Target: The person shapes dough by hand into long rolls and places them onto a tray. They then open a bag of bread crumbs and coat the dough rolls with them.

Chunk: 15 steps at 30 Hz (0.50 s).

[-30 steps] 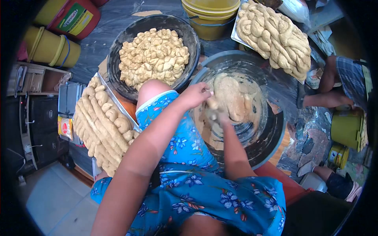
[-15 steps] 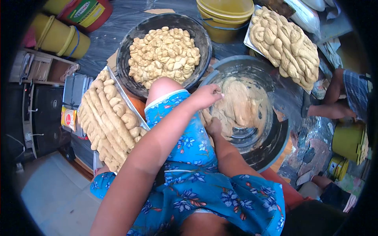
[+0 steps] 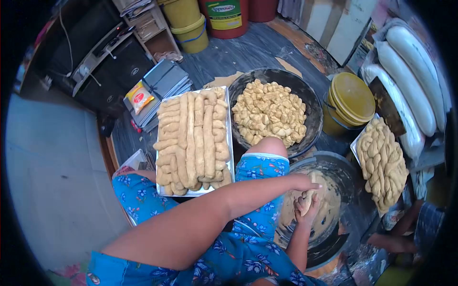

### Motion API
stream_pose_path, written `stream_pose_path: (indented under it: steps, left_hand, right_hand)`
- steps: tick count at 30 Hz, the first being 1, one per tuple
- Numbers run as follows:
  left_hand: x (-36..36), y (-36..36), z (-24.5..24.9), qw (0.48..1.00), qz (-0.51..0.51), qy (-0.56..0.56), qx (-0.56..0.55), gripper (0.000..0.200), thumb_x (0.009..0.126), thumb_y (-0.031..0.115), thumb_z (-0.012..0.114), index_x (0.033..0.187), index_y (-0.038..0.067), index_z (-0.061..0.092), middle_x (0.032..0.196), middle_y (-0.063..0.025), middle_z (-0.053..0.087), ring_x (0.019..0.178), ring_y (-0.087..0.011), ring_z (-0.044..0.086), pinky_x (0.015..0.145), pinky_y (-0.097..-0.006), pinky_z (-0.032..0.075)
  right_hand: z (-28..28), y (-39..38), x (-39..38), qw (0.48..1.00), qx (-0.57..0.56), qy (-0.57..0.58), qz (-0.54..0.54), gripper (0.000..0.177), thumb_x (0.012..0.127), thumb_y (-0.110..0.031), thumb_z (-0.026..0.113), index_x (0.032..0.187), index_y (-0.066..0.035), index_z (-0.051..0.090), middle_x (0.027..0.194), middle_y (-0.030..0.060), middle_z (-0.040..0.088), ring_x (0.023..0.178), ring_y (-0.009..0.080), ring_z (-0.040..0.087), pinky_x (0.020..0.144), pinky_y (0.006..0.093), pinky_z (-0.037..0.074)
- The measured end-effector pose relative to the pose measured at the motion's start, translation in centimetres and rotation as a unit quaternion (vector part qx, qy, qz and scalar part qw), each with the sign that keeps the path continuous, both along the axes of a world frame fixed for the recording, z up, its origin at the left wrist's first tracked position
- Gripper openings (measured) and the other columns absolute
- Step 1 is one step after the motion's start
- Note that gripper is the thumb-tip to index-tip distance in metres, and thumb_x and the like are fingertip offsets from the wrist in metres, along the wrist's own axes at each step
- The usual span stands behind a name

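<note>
One pale, elongated dough piece (image 3: 308, 200) pokes from the right grip (image 3: 307, 207).

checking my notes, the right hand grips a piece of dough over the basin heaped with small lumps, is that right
Wrong basin: the head view shows the right hand gripping a piece of dough over the smeared basin, not the heaped one.
</note>
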State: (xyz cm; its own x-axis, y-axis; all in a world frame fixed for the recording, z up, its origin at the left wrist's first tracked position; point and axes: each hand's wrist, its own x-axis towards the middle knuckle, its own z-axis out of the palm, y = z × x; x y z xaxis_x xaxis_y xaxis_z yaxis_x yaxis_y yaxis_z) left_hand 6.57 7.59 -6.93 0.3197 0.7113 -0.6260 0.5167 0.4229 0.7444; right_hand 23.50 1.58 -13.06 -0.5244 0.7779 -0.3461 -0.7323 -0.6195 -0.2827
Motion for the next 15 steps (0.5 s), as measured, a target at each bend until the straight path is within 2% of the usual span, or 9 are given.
stream_pose_path:
  steps: [1,2,4,6,9,10,12,13,15]
  left_hand:
    - [0.5,-0.4,0.6,0.998,0.024,-0.046,-0.042,0.069,0.083,0.063,0.055,0.088,-0.005,0.067,0.083,-0.0203,0.065,0.078,-0.0305,0.063,0.071,-0.0426,0.047]
    - [-0.2,-1.8,5.0,0.971,0.111,-0.179,-0.115,0.065,0.082,0.055,0.062,0.104,-0.006,0.062,0.085,-0.0197,0.063,0.080,-0.0255,0.061,0.071,-0.0379,0.047]
    - [1.8,-1.3,3.3,0.934,0.265,-0.226,0.078,0.060,0.082,0.048,0.066,0.111,-0.004,0.057,0.082,-0.0168,0.061,0.075,-0.0231,0.060,0.067,-0.0374,0.047]
    - [1.5,-0.7,5.2,0.863,0.383,-0.305,0.127,0.048,0.082,0.034,0.071,0.111,0.000,0.053,0.078,-0.0089,0.057,0.060,-0.0174,0.056,0.054,-0.0326,0.046]
    - [-0.9,1.3,8.5,0.797,0.421,-0.405,0.153,0.042,0.085,0.036,0.068,0.105,0.003,0.052,0.076,-0.0050,0.057,0.053,-0.0133,0.055,0.045,-0.0280,0.044]
    - [-2.2,1.4,10.1,0.791,0.409,-0.431,0.149,0.039,0.086,0.035,0.067,0.103,0.003,0.052,0.075,-0.0046,0.056,0.050,-0.0125,0.053,0.043,-0.0271,0.043]
    - [-4.9,1.0,13.6,0.778,0.381,-0.477,0.144,0.033,0.088,0.032,0.064,0.101,0.004,0.051,0.072,-0.0038,0.055,0.046,-0.0109,0.050,0.038,-0.0253,0.041]
    - [-5.5,0.8,14.5,0.800,0.362,-0.456,0.142,0.036,0.088,0.036,0.065,0.100,0.004,0.052,0.073,-0.0035,0.056,0.048,-0.0110,0.052,0.040,-0.0251,0.043]
    - [-6.3,-0.3,15.4,0.842,0.323,-0.413,0.130,0.043,0.086,0.043,0.065,0.099,0.004,0.054,0.076,-0.0030,0.058,0.053,-0.0113,0.056,0.045,-0.0248,0.046]
  right_hand:
    - [3.0,-0.2,-0.9,0.999,0.035,-0.029,0.007,0.033,0.095,-0.032,0.047,0.112,-0.003,0.048,0.086,0.0101,0.057,0.055,0.0139,0.051,0.044,0.0246,0.043]
    - [4.7,-0.4,-1.8,0.980,0.106,-0.170,0.008,0.041,0.097,-0.036,0.049,0.122,-0.004,0.044,0.081,0.0076,0.055,0.053,0.0099,0.049,0.041,0.0221,0.039]
    - [8.9,-1.4,-4.9,0.914,0.212,-0.345,-0.029,0.042,0.098,-0.032,0.049,0.128,-0.005,0.040,0.079,0.0055,0.054,0.054,0.0086,0.049,0.041,0.0217,0.038]
    - [10.5,-2.7,-6.5,0.855,0.279,-0.434,-0.046,0.048,0.097,-0.027,0.051,0.137,-0.007,0.032,0.075,0.0015,0.050,0.054,0.0058,0.046,0.044,0.0212,0.036]
    - [1.2,-2.7,-4.0,0.755,0.346,-0.557,-0.013,0.042,0.097,-0.025,0.051,0.133,-0.007,0.038,0.075,0.0004,0.049,0.055,0.0049,0.042,0.046,0.0209,0.035]
    - [0.1,-2.9,-3.1,0.743,0.344,-0.571,0.056,0.046,0.095,-0.029,0.056,0.126,0.002,0.042,0.084,0.0054,0.052,0.066,0.0127,0.047,0.060,0.0257,0.042]
    - [-0.5,-3.8,-2.4,0.738,0.329,-0.587,0.057,0.051,0.095,-0.030,0.056,0.129,0.003,0.039,0.094,0.0083,0.054,0.078,0.0152,0.052,0.066,0.0271,0.045]
    - [-0.8,-4.0,-2.3,0.735,0.321,-0.594,0.059,0.053,0.095,-0.030,0.056,0.131,0.004,0.038,0.099,0.0097,0.055,0.084,0.0164,0.055,0.070,0.0278,0.047]
    - [4.1,-3.3,-4.3,0.672,0.431,-0.599,-0.067,0.056,0.094,-0.031,0.056,0.137,0.001,0.036,0.114,0.0137,0.054,0.093,0.0210,0.058,0.075,0.0332,0.049]
